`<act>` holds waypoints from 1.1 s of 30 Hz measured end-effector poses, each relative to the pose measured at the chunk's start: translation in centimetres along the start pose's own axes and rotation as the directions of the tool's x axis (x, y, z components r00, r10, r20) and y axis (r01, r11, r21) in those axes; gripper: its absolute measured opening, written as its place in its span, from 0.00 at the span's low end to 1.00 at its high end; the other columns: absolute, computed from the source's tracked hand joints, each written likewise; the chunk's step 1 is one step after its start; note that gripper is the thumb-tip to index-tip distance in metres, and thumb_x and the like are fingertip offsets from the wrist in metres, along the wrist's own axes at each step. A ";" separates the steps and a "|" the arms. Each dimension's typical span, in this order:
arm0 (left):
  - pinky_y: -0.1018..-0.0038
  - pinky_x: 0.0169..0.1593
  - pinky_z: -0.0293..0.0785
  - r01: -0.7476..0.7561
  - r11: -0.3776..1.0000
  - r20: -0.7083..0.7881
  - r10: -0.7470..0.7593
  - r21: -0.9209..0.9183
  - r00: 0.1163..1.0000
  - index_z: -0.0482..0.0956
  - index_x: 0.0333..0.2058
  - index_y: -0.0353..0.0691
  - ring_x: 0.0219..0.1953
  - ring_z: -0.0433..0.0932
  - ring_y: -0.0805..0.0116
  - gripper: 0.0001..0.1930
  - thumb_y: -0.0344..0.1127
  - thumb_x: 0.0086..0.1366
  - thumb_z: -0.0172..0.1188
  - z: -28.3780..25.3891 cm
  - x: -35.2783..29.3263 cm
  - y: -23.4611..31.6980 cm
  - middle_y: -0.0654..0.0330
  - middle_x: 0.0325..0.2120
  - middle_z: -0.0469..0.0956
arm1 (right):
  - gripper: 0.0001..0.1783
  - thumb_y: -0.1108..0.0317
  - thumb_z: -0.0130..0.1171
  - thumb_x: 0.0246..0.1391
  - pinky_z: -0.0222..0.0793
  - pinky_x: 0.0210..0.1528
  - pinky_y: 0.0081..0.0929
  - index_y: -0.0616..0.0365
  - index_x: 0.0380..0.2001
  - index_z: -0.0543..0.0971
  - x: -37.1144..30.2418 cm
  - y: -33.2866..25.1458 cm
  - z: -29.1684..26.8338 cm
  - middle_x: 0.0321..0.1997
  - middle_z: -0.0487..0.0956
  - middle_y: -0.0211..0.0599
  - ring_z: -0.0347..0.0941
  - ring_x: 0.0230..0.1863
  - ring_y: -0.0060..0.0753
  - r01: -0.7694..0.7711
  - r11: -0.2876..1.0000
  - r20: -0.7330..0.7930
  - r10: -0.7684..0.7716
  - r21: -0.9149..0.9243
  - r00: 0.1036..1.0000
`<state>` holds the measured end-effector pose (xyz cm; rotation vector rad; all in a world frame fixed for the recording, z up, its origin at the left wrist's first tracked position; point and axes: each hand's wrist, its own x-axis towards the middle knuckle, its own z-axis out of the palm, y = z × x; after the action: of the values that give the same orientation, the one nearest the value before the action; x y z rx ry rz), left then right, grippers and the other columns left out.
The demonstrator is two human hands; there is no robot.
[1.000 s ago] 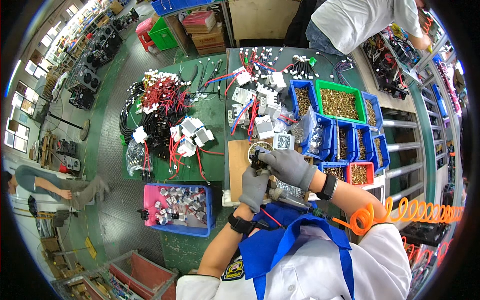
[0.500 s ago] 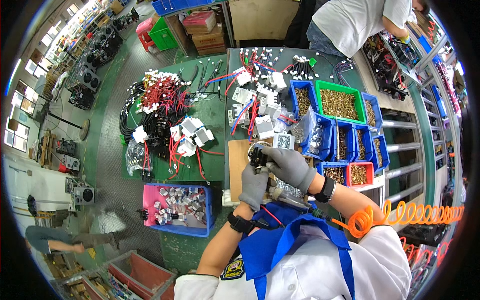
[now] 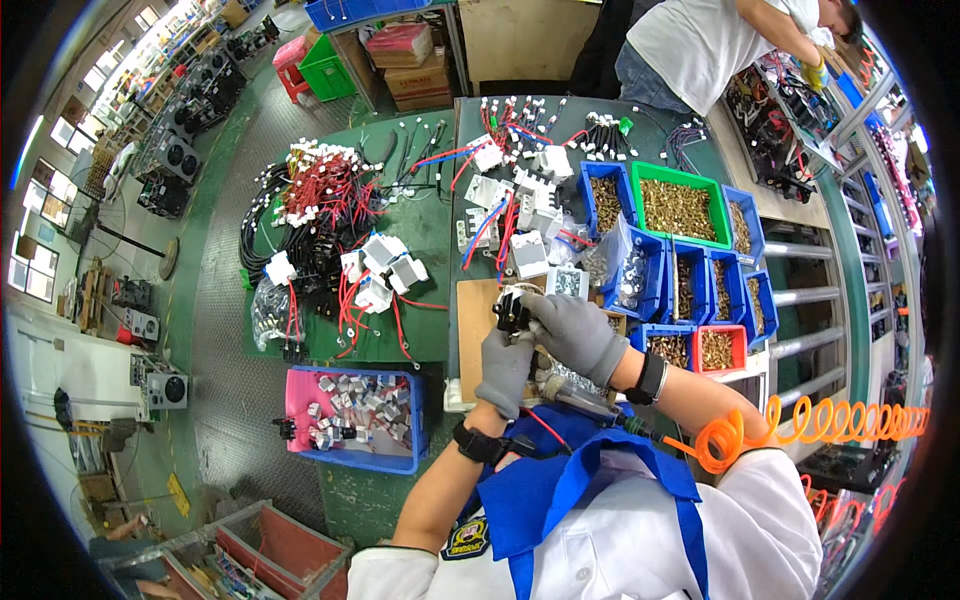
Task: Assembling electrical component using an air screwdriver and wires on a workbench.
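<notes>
My left hand (image 3: 505, 372), in a grey glove, closes around a small black part (image 3: 511, 312), perhaps a terminal block or connector. The fingers of my right hand (image 3: 575, 335), gloved too, pinch at its right side. Something pale and round shows just behind the part; its kind is unclear. Both hands are over a brown cardboard sheet (image 3: 478, 335) at the bench's front. Below my right wrist lies a grey air screwdriver (image 3: 590, 402) on an orange coiled hose (image 3: 722, 442). Small metal hardware (image 3: 575, 376) is spread beside it.
Blue bins, a green bin (image 3: 722, 205) and a red bin (image 3: 741, 347) of brass screws stand right. White relay-like blocks (image 3: 530, 253) with wires lie ahead. Left are a wire pile (image 3: 310, 200) and a blue crate (image 3: 420, 440). A co-worker (image 3: 690, 50) leans at the far right.
The black part has shifted slightly left and tilted in my fingers, with both hands staying close together. The co-worker's arms have moved. A person at lower left has moved down toward the rim.
</notes>
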<state>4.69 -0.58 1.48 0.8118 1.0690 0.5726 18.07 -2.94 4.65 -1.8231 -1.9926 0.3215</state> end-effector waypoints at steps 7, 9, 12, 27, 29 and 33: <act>0.76 0.16 0.69 0.048 0.998 0.047 -0.047 -0.036 0.998 0.76 0.33 0.34 0.15 0.73 0.72 0.07 0.31 0.63 0.51 -1.1 0.6 -1.4 0.60 0.18 0.75 | 0.14 0.68 0.55 0.49 0.71 0.29 0.41 0.55 0.40 0.69 0.2 0.6 -1.0 0.28 0.76 0.42 0.76 0.30 0.45 0.153 0.988 0.206 -0.150 0.001 0.967; 0.76 0.17 0.70 0.043 0.999 0.035 -0.043 0.014 0.998 0.76 0.33 0.34 0.16 0.73 0.73 0.08 0.32 0.63 0.51 -1.0 0.6 -1.8 0.60 0.19 0.76 | 0.13 0.69 0.53 0.49 0.71 0.29 0.41 0.55 0.40 0.69 0.1 1.1 -1.0 0.26 0.76 0.41 0.76 0.29 0.45 0.138 0.990 0.280 -0.135 0.008 0.951; 0.76 0.16 0.69 0.045 0.997 0.046 -0.042 -0.062 0.998 0.76 0.33 0.34 0.16 0.72 0.73 0.07 0.31 0.62 0.52 -0.7 0.6 -2.3 0.59 0.20 0.76 | 0.13 0.70 0.52 0.49 0.71 0.29 0.41 0.56 0.40 0.69 0.2 1.6 -0.3 0.25 0.75 0.41 0.76 0.29 0.46 0.281 0.959 0.241 -0.266 -0.032 0.934; 0.76 0.20 0.71 0.037 0.998 -0.010 -0.036 0.057 0.999 0.75 0.34 0.33 0.17 0.75 0.71 0.05 0.26 0.59 0.53 -0.2 0.8 -2.2 0.58 0.22 0.76 | 0.14 0.68 0.49 0.51 0.72 0.30 0.37 0.54 0.43 0.68 0.3 2.4 -0.2 0.30 0.74 0.38 0.76 0.30 0.42 0.459 0.882 0.364 -0.395 -0.106 0.843; 0.76 0.20 0.71 0.024 0.997 -0.014 -0.023 0.073 1.000 0.75 0.34 0.33 0.18 0.75 0.71 0.05 0.27 0.59 0.53 -0.3 1.1 -2.6 0.58 0.22 0.76 | 0.14 0.68 0.50 0.51 0.72 0.30 0.37 0.54 0.43 0.68 0.1 2.3 0.3 0.29 0.74 0.38 0.76 0.29 0.42 0.460 0.882 0.294 -0.415 -0.104 0.861; 0.76 0.19 0.71 -0.065 0.980 -0.065 0.079 0.187 0.995 0.75 0.34 0.33 0.17 0.75 0.71 0.06 0.27 0.60 0.52 -0.8 1.9 -3.5 0.59 0.21 0.76 | 0.21 0.69 0.49 0.50 0.70 0.34 0.36 0.53 0.49 0.66 -0.6 1.6 1.4 0.29 0.73 0.35 0.74 0.32 0.40 0.342 0.919 0.269 -0.285 -0.198 0.920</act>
<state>4.79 -1.03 -2.55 1.0011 1.1752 0.5733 18.90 -3.17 2.56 -1.6167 -2.5487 0.2101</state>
